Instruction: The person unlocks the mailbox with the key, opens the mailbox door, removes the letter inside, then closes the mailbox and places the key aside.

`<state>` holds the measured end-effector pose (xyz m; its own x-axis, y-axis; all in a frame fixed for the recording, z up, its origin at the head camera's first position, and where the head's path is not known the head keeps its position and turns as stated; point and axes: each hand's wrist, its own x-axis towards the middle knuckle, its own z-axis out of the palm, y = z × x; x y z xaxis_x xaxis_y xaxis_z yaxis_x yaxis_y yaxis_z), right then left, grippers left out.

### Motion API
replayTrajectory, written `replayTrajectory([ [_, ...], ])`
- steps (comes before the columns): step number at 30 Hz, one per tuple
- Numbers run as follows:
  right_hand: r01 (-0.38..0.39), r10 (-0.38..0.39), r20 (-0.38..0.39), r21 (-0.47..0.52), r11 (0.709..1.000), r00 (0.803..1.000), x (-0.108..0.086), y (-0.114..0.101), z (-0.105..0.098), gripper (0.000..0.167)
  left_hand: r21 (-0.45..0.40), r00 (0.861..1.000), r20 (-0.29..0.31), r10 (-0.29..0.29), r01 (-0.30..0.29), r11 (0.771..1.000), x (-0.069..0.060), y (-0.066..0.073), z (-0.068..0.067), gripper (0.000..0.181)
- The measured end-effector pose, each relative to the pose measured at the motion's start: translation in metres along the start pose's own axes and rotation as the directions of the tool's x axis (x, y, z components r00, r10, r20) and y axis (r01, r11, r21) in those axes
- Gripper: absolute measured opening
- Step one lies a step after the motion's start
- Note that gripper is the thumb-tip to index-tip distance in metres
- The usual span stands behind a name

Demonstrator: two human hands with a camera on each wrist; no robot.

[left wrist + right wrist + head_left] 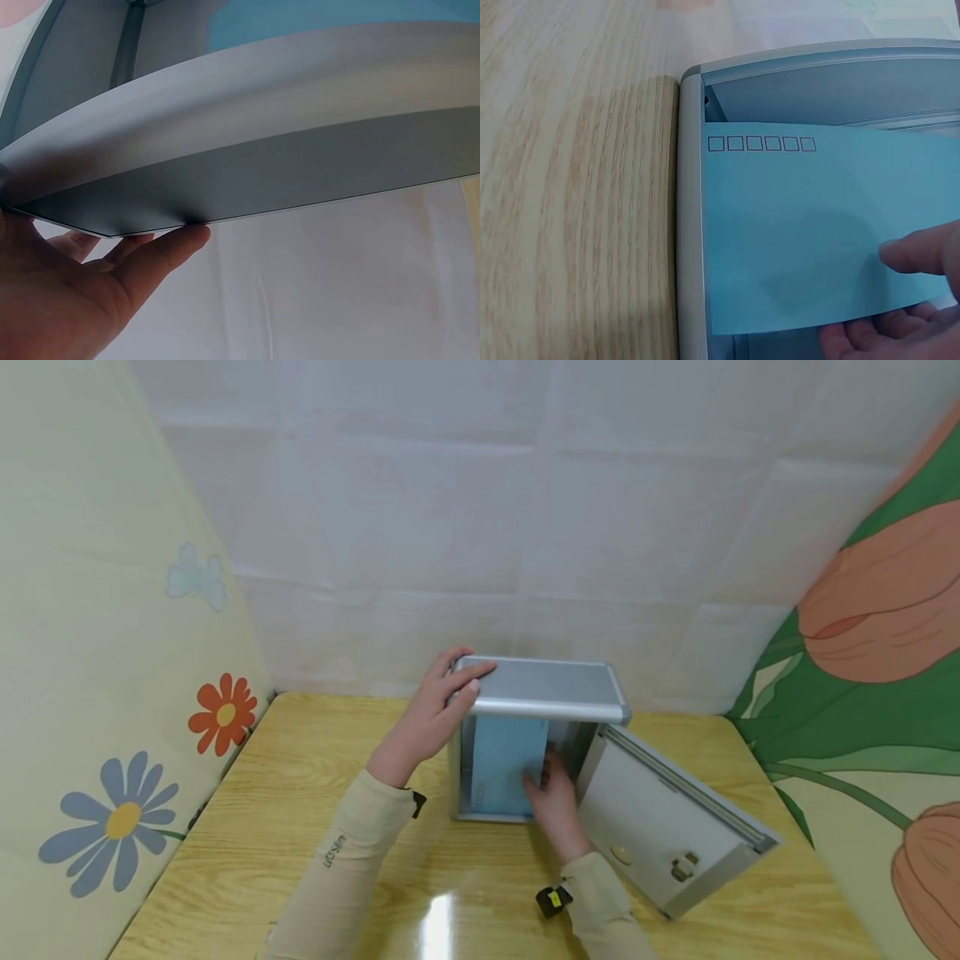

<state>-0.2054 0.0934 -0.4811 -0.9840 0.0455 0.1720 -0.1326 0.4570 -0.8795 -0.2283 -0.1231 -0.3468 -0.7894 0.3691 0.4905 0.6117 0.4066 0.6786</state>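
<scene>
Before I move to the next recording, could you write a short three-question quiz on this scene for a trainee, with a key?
1. Which hand pinches the blue envelope in the metal box?
2. True or false: the box's door stands open.
3. In the right wrist view, how many printed squares show in the row on the envelope? A: four. B: six. C: nine.

Key:
1. The right hand; the left hand rests on top of the box.
2. True.
3. B.
</scene>
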Motion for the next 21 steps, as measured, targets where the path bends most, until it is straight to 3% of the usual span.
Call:
replayTrajectory([
  [9, 0.077, -0.077, -0.008, 0.030, 0.997, 0.997, -0.0025, 0.0022, -0.0001, 0.035, -0.001, 1.000, 0.003, -0.004, 0.004, 1.000, -0.0015, 0.0010, 0.0002, 0.047],
  [21, 0.126, -0.125, -0.016, 0.064, 0.990, 0.992, -0.0042, -0.0013, -0.0043, 0.027, -0.015, 1.000, -0.003, 0.007, -0.007, 1.000, -0.0004, 0.0017, 0.0001, 0.045],
])
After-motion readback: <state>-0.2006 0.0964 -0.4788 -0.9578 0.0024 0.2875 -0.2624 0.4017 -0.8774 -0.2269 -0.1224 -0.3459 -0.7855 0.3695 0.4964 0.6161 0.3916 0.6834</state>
